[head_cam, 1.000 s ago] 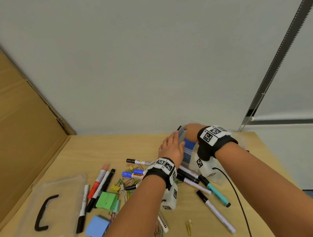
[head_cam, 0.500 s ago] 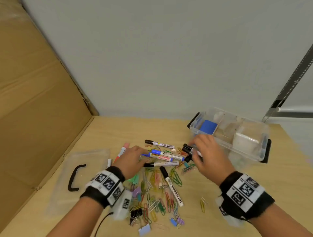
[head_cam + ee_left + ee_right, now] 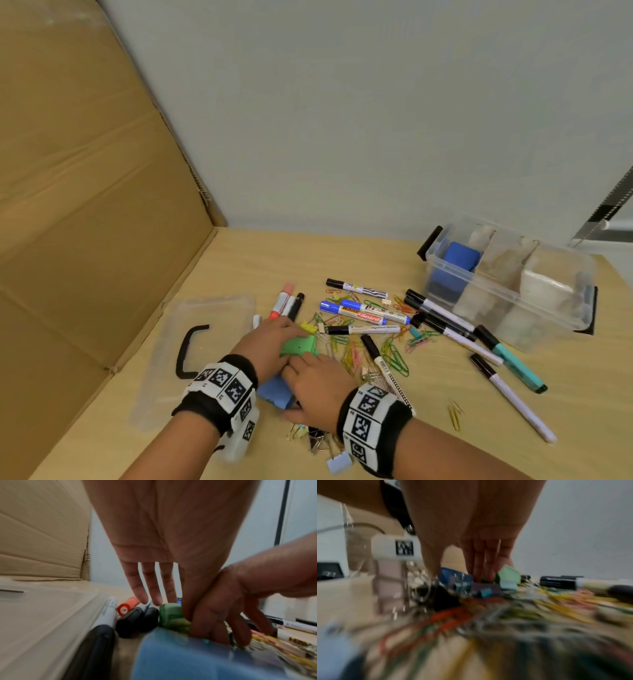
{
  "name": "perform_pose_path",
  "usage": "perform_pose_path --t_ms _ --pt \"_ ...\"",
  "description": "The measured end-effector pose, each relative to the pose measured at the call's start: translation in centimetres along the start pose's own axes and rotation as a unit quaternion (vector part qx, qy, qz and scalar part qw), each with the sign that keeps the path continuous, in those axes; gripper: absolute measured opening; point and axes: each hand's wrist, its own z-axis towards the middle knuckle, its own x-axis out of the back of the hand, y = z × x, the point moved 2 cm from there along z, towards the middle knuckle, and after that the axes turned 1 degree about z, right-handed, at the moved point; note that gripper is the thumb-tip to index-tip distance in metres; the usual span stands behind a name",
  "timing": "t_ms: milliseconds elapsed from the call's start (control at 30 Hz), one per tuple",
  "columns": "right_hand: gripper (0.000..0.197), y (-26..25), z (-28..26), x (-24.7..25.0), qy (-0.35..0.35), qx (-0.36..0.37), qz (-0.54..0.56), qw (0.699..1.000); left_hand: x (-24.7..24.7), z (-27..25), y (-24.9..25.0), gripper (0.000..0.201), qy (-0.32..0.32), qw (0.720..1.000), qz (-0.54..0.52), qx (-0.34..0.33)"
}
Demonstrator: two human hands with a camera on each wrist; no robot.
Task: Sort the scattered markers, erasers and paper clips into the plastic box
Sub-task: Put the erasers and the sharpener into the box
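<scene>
hands (image 3: 274, 339) moved onto green eraser (image 3: 298, 345) | right hand (image 3: 313, 387) left markers

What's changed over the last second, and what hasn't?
Both hands left the box and came back to the near pile. The left hand now rests over the green eraser; the right hand reaches onto the blue eraser beside it. Neither eraser is visibly lifted. The box with its blue eraser, the lid, markers and clips lie as before.

A cardboard sheet (image 3: 85, 205) leans at the wooden table's (image 3: 274, 260) left edge.
</scene>
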Motion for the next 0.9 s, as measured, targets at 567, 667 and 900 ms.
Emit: perform_pose_path --t_ms 567,667,900 --pt "0.018 4.1 -6.6 6.1 0.143 -0.112 0.265 0.947 0.8 0.2 1.1 0.040 0.021 0.998 -0.047 0.039" --pt "0.018 6.7 -9.0 9.3 0.194 -0.143 0.295 0.924 1.1 -0.1 2.2 0.048 0.056 0.995 -0.079 0.029" --pt "0.020 16.3 -13.4 17.1 0.381 -0.282 0.194 0.859 1.5 -0.5 6.1 0.050 0.133 0.979 -0.154 0.010"
